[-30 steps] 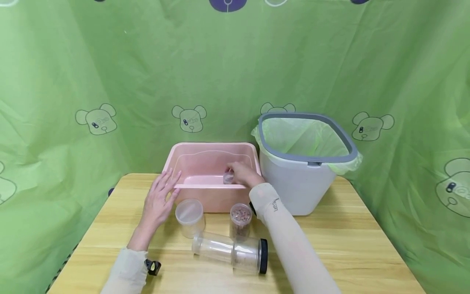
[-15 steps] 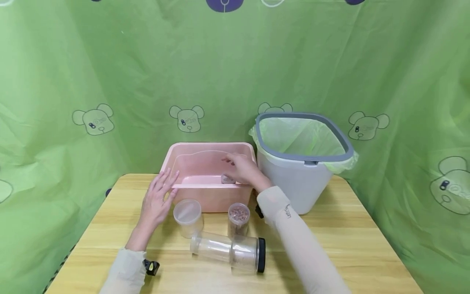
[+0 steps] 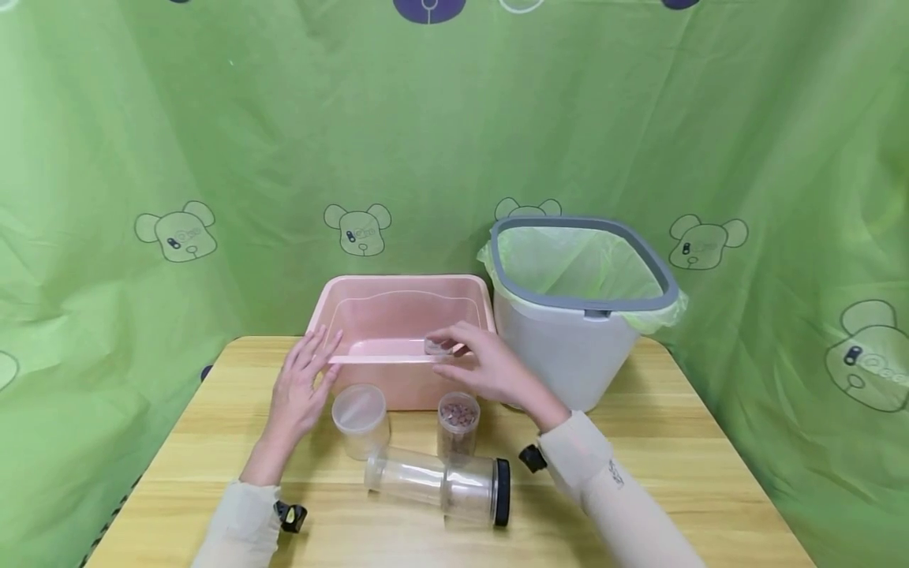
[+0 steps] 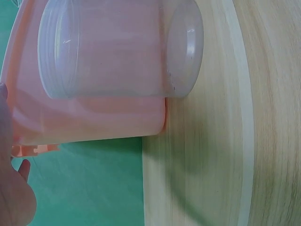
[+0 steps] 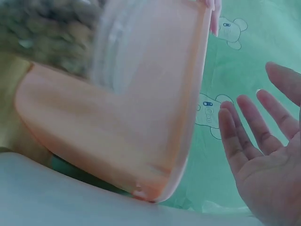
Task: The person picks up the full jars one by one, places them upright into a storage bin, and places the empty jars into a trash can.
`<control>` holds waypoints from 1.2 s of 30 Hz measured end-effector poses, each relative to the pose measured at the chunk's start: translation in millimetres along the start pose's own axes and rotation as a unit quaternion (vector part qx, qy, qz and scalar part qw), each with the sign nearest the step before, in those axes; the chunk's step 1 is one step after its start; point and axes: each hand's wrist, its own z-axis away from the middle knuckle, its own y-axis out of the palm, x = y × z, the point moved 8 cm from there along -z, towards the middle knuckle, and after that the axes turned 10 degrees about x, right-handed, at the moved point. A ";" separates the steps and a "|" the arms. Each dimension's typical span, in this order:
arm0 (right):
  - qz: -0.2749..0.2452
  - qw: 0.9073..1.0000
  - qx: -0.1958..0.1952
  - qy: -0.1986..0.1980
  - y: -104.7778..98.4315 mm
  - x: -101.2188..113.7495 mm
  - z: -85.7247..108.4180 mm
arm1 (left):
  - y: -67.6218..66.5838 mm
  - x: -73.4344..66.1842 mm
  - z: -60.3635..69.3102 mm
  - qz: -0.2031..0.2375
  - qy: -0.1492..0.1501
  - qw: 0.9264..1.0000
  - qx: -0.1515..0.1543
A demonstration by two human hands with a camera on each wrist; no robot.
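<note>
In the head view my left hand lies with spread fingers against the front left rim of the pink bin. My right hand hangs over the bin's front rim at the right, fingers apart, holding nothing; the right wrist view shows the hand with an open palm. A small clear container is inside the bin behind those fingers, partly hidden. In front of the bin stand an empty-looking clear jar and a jar of reddish bits. The left wrist view shows the clear jar close up.
A clear bottle with a black lid lies on its side near the front. To the right of the pink bin stands a white trash bin with a grey rim and green liner. A green curtain hangs behind the wooden table.
My right hand has let go of the small container inside the pink bin and drawn back toward the front rim. The left hand stays at the rim.
</note>
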 end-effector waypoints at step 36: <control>0.009 0.995 0.057 0.080 66.0 -80.5 50.3 | 0.6 0.1 1.4 0.004 -0.002 1.000 -0.010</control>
